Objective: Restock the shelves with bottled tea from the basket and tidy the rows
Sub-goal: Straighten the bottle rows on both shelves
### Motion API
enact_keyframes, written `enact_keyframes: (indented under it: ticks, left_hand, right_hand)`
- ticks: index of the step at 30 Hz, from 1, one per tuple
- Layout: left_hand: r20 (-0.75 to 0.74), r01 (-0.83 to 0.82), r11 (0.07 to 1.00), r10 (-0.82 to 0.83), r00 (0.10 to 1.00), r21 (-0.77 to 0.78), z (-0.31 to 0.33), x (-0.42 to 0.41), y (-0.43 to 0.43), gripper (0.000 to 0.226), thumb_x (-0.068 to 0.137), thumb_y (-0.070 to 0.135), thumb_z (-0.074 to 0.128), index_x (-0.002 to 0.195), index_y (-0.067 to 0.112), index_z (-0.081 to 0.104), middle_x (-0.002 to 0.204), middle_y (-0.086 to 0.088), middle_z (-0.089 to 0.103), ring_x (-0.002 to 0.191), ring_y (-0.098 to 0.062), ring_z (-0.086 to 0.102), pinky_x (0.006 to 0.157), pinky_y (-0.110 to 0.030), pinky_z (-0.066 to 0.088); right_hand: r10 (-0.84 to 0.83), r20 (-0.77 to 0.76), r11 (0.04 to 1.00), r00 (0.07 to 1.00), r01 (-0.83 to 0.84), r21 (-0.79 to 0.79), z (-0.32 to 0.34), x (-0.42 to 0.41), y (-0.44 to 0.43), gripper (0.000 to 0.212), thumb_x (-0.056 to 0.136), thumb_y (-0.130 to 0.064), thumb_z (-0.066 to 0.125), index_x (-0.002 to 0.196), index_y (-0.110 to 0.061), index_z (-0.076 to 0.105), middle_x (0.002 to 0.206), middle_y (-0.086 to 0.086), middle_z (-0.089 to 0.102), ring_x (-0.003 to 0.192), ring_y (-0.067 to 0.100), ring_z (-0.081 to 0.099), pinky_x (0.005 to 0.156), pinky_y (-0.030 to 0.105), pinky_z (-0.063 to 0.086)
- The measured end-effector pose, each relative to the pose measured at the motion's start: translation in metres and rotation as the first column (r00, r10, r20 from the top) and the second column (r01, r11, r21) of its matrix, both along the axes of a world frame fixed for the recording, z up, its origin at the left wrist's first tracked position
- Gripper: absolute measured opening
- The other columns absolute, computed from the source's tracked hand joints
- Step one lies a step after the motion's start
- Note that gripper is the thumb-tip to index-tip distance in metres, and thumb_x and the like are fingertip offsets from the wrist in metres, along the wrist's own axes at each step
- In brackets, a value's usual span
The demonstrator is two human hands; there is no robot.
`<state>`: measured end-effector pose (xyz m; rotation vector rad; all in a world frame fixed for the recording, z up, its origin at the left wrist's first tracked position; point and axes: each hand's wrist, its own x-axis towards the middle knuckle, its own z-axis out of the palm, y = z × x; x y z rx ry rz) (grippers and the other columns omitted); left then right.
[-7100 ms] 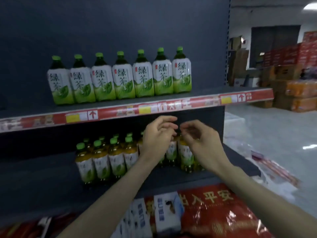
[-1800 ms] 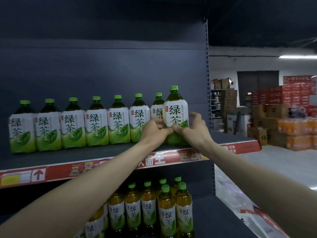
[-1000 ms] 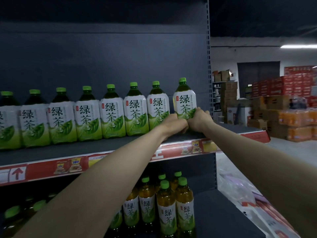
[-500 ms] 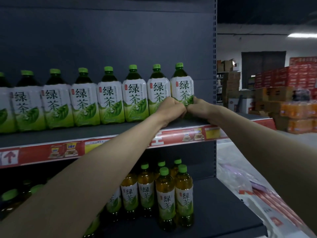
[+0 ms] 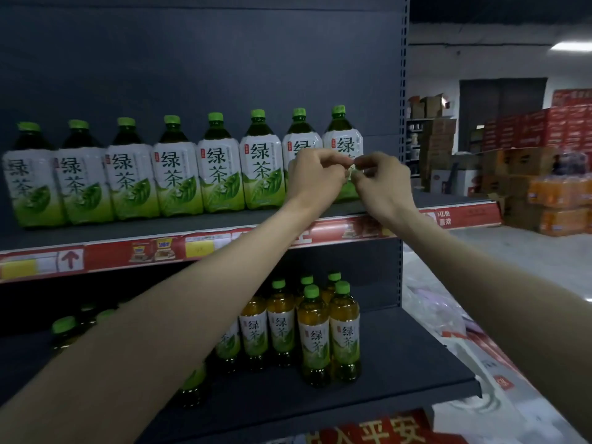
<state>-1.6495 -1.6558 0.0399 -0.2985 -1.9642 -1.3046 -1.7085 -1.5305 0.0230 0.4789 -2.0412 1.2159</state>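
Several large green-tea bottles [image 5: 174, 174] with green caps stand in one row on the upper shelf [image 5: 224, 248]. My left hand [image 5: 315, 179] and my right hand [image 5: 381, 184] are raised in front of the rightmost large bottle [image 5: 344, 136]. Their fingertips are pinched together at its label, and I cannot tell whether they touch it. The hands hide its lower half and part of the bottle to its left. On the lower shelf [image 5: 400, 363], several small tea bottles [image 5: 315, 341] stand in a cluster, partly hidden by my left forearm. No basket is in view.
The shelf's upright post [image 5: 404, 123] stands just right of the last bottle. Stacked cardboard boxes [image 5: 525, 161] and orange drink packs [image 5: 557, 193] fill the far right. Plastic-wrapped goods [image 5: 442, 315] lie on the floor beside the shelves. A red printed pack [image 5: 384, 431] sits below.
The rightmost large bottle was set at the row's end and pushed back. Both hands have since risen from its base to its label, with the fingers now pinched.
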Motion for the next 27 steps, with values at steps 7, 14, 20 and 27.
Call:
enact_keyframes:
  ticks: [7,14,20,27]
  left_hand:
    - [-0.049,0.062,0.991,-0.057,0.997,0.119,-0.049,0.080,-0.014,0.031,0.094,-0.010,0.054,0.107,0.007,0.076,0.097,-0.003,0.078,0.087,-0.009,0.076,0.078,-0.024,0.062]
    - [0.130,-0.006,0.963,-0.030,0.991,0.268,-0.139,0.121,-0.029,0.029,0.095,-0.002,0.057,0.107,0.017,0.076,0.096,0.000,0.080,0.091,-0.018,0.077,0.084,-0.035,0.063]
    - [0.472,-0.153,0.945,-0.002,0.882,0.289,-0.244,0.125,-0.047,0.027,0.095,0.009,0.065,0.106,0.032,0.073,0.099,0.008,0.078,0.097,-0.012,0.074,0.099,-0.043,0.059]
    - [0.657,-0.150,0.940,-0.094,0.748,0.306,-0.292,0.100,-0.057,0.050,0.070,0.030,0.063,0.120,0.040,0.062,0.128,0.009,0.066,0.122,-0.016,0.062,0.112,-0.045,0.049]
  right_hand:
    - [0.180,-0.138,0.974,0.974,-0.196,-0.111,-0.052,0.076,-0.005,0.020,0.098,-0.012,0.064,0.115,-0.019,0.070,0.102,-0.015,0.069,0.092,-0.006,0.064,0.080,0.005,0.046]
    - [0.240,-0.092,0.932,0.967,-0.255,-0.258,-0.124,0.117,0.001,0.019,0.097,-0.010,0.069,0.114,-0.016,0.073,0.103,-0.012,0.074,0.096,-0.002,0.068,0.083,0.009,0.050]
    - [0.298,0.247,0.908,0.922,-0.194,-0.372,-0.225,0.130,-0.005,0.022,0.097,-0.015,0.068,0.114,-0.028,0.070,0.103,-0.015,0.074,0.099,0.001,0.069,0.082,0.018,0.057]
    - [0.411,0.487,0.896,0.771,-0.243,-0.372,-0.299,0.123,-0.033,0.047,0.096,-0.025,0.069,0.140,-0.035,0.058,0.125,-0.019,0.069,0.117,0.003,0.064,0.096,0.026,0.052]
